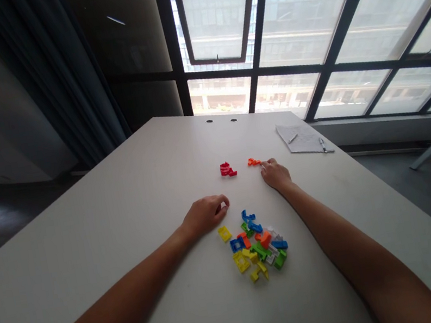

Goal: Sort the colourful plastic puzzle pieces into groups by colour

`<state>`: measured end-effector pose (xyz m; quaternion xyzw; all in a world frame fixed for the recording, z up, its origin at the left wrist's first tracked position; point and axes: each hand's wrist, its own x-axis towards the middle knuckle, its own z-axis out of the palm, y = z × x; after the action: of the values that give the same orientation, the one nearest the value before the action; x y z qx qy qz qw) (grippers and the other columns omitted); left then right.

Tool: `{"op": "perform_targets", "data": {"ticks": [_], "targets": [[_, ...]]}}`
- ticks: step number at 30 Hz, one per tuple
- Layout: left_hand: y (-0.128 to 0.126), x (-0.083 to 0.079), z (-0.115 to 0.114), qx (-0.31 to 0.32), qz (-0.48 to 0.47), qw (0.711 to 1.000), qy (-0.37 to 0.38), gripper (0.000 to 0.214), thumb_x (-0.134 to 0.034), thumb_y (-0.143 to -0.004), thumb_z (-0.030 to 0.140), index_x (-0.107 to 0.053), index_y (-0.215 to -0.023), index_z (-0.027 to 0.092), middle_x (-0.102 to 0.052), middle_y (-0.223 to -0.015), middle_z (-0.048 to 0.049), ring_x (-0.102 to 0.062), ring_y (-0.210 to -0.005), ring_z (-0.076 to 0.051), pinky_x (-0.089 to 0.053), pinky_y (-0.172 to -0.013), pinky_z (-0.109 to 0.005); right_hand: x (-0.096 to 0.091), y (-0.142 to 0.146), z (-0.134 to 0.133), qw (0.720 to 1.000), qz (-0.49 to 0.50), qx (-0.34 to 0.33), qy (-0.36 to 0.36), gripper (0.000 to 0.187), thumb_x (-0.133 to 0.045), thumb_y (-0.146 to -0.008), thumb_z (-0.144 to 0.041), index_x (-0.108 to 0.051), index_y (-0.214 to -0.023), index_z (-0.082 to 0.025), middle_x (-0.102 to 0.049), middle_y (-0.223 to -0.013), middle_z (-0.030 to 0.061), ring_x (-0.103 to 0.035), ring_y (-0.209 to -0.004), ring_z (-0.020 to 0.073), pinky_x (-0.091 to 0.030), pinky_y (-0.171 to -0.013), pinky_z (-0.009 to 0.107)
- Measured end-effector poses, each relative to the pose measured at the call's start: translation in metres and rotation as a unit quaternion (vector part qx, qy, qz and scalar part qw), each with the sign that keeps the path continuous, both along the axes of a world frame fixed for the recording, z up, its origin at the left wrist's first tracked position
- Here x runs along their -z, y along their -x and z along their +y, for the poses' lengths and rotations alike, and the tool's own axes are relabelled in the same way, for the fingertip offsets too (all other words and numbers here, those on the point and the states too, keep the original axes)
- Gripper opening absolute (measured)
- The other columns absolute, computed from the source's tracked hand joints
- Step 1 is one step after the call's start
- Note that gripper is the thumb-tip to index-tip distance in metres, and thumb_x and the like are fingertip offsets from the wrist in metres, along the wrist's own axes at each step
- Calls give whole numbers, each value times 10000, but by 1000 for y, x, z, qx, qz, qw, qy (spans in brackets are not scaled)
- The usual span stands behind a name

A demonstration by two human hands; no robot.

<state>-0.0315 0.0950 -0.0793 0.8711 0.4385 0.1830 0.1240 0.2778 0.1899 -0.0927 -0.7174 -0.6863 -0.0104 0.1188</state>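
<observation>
My right hand [276, 174] reaches out over the white table [142, 196]. Its fingertips are closed at the right edge of a few small orange plastic pieces [253, 161], apparently on one of them. Nearer to me, my left hand [206, 213] rests on the tabletop, fingers loosely curled with a gap between thumb and forefinger and nothing in them. Just beyond it lies a small cluster of red plastic pieces [227, 169]. In front of the left hand is a loose pile of yellow [240, 262], blue [279, 244], green [280, 259], orange [265, 239] and white plastic pieces [271, 254].
A paper sheet [298, 139] with two pens on it lies by the table's right edge. Two dark round cable holes [209, 121] are set near the far edge. Beyond stand large windows [215, 12] and a dark blue curtain [46, 63].
</observation>
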Motion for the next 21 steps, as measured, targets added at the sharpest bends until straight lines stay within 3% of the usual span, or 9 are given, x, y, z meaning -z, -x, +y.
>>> {"op": "perform_targets", "data": {"ticks": [4, 7, 13, 18, 21], "targets": [[0, 0, 1, -4, 1, 1000, -1, 194, -511, -929, 293, -681, -1017, 257, -683, -812, -2, -615, -741, -164, -398, -628, -261, -1, 4, 0, 1000, -15, -4, 8, 435, -384, -1013, -303, -604, -1388, -286, -545, -1323, 142, -660, -979, 264, -489, -817, 360], [1, 1, 1, 1, 0, 1000, -1, 182, -520, -933, 293, -678, -1019, 265, -677, -804, 6, -608, -730, -161, -393, -623, -258, -1, 7, -7, 1000, -20, -8, -5, 432, -388, -1011, -287, -609, -1382, -269, -558, -1321, 151, -647, -1017, 280, -486, -840, 369], [3, 1, 0, 10, -8, 1000, -12, 199, -498, -956, 310, -680, -1023, 265, -676, -810, 2, -615, -756, -163, -422, -669, -264, 0, 12, -45, 998, -9, -57, -32, 356, -468, -985, -251, -668, -1275, -201, -618, -1292, 144, -630, -1058, 261, -455, -928, 345], [3, 1, 0, 9, -8, 1000, -10, 233, -485, -954, 328, -690, -1034, 250, -687, -835, -17, -621, -779, -171, -437, -682, -266, 3, 12, -82, 983, 91, -148, -53, 284, -518, -913, -176, -727, -1102, -214, -676, -1208, 83, -645, -913, 192, -462, -894, 306], [3, 1, 0, 13, -8, 1000, -10, 227, -491, -950, 320, -689, -1041, 259, -684, -830, -9, -617, -768, -168, -432, -677, -264, -3, 13, -93, 956, 197, -216, -9, 223, -555, -847, -156, -746, -952, -206, -708, -1069, 58, -605, -763, 155, -475, -794, 289]]}}
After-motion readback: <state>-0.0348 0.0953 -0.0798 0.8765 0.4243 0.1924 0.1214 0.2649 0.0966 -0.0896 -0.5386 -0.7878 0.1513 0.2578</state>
